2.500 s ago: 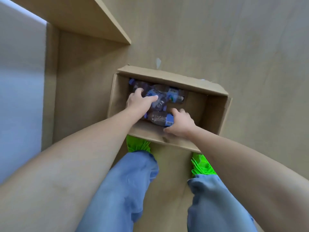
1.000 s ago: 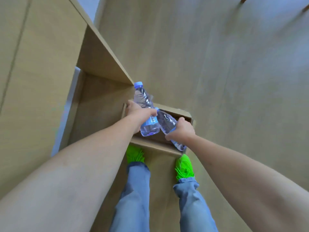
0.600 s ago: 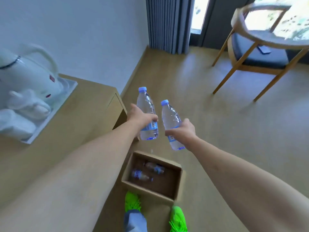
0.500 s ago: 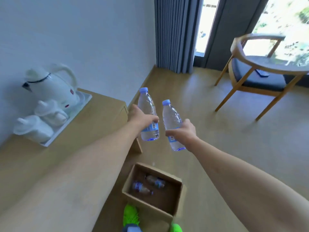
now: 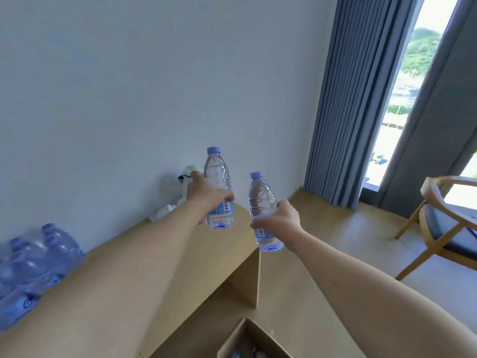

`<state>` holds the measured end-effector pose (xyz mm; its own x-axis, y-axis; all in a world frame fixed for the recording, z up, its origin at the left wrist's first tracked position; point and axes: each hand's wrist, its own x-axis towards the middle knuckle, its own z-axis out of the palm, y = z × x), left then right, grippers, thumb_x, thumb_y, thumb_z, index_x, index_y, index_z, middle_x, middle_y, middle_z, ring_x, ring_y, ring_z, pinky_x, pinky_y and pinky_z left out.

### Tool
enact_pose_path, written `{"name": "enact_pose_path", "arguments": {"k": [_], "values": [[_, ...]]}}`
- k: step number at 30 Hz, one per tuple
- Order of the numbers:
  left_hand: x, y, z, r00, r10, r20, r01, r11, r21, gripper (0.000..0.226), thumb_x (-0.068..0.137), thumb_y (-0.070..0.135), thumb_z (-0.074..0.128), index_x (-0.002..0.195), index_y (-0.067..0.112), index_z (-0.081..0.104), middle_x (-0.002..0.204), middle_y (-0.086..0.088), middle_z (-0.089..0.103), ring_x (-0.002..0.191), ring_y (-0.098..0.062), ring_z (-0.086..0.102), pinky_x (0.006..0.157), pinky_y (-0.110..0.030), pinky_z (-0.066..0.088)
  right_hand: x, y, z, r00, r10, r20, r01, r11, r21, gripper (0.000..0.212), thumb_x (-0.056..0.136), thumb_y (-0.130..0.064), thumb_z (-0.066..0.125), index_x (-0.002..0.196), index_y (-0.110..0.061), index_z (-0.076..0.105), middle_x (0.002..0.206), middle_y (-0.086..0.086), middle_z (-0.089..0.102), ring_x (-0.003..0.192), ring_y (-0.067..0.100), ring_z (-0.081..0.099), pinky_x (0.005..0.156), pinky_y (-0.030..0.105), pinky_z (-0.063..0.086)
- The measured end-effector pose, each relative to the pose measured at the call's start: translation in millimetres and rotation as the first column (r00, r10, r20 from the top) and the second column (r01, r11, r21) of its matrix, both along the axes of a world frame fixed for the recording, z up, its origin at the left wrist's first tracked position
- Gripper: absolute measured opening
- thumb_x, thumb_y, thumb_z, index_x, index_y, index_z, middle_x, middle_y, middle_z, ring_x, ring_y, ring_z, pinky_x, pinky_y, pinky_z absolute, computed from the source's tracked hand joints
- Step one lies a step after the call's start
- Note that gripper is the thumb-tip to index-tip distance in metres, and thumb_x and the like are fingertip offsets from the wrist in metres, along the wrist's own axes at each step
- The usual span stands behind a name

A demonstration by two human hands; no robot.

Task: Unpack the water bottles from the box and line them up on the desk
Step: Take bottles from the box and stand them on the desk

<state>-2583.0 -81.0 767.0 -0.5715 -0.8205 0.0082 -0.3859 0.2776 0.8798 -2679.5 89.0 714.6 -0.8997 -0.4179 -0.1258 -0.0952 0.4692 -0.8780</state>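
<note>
ribbed clear bottles (image 5: 216, 177) in both hands.

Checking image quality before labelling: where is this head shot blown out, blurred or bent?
Head view: the window is overexposed; the bottles on the desk at the left edge are smeared and blurry; the forearms bulge with wide-angle distortion; the two held bottles, left and right, look sharp.
</note>
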Motion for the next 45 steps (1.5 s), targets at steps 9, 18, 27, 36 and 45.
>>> {"name": "enact_pose_path", "arguments": {"k": [9,18,27,36,45], "values": [[176,-100,10,0.981,0.192,-0.003,-0.192,0.980,-0.048,0.087,0.045,0.034,0.086,0.112,0.020,0.033,0.111,-0.006,0.052,0.096,-0.026,0.060,0.079,-0.044,0.059,137,-138,15,0.971,0.235,-0.048,-0.238,0.969,-0.061,0.066,0.042,-0.031,0.091,0.091,-0.022,0.047,0.093,0.001,0.060,0.084,0.018,0.063,0.073,0.039,0.058],[346,-191,-25,0.908,0.419,0.022,-0.420,0.908,0.003,0.085,0.047,0.031,0.086,0.109,0.023,0.028,0.105,-0.003,0.049,0.088,-0.019,0.058,0.058,-0.029,0.048,277,-257,-15,0.895,0.447,0.001,-0.445,0.892,-0.078,0.058,0.041,-0.027,0.090,0.086,-0.026,0.053,0.084,-0.004,0.065,0.072,0.009,0.066,0.058,0.027,0.056],[460,-225,-80,0.817,0.568,0.100,-0.571,0.821,0.001,0.089,0.045,0.034,0.089,0.113,0.021,0.033,0.113,0.000,0.051,0.099,-0.022,0.057,0.076,-0.036,0.052,372,-327,-65,0.772,0.634,0.047,-0.634,0.773,-0.005,0.064,0.046,-0.023,0.087,0.097,-0.021,0.048,0.097,-0.002,0.061,0.086,0.016,0.063,0.076,0.041,0.058],[488,-235,-147,0.688,0.702,0.185,-0.715,0.699,0.010,0.089,0.025,0.048,0.083,0.098,0.023,0.038,0.096,0.005,0.055,0.081,-0.017,0.060,0.070,-0.038,0.054,406,-366,-121,0.661,0.750,0.033,-0.748,0.654,0.115,0.065,0.044,-0.033,0.082,0.099,-0.027,0.049,0.106,-0.001,0.054,0.097,0.022,0.056,0.084,0.043,0.053],[481,-249,-204,0.598,0.723,0.346,-0.738,0.665,-0.114,0.094,0.046,0.042,0.091,0.123,0.023,0.039,0.112,0.009,0.063,0.097,-0.022,0.064,0.074,-0.034,0.050,414,-396,-162,0.632,0.771,0.078,-0.774,0.627,0.087,0.064,0.049,-0.025,0.088,0.105,-0.026,0.055,0.108,-0.003,0.060,0.096,0.022,0.060,0.084,0.044,0.053]]}}
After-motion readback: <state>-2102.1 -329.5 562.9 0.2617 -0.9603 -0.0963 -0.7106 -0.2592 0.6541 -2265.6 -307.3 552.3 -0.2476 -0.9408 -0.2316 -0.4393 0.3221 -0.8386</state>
